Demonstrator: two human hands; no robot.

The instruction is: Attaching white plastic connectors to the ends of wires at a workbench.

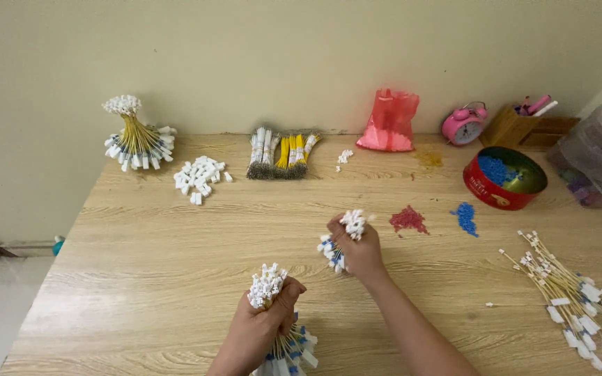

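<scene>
While both your hands, left (263,324) and right (358,252), clamp wire bundles (267,285) (fists fully closed), a slackened grip could spill strands across the counter (175,264).

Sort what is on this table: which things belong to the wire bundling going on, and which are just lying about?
In use:
left hand gripping a wire bundle
right hand gripping a smaller bundle
loose wires
tied bundle
white plugs
red beads, blue beads
red tin

Lying about:
pink alarm clock
red bag
pen holder
</scene>
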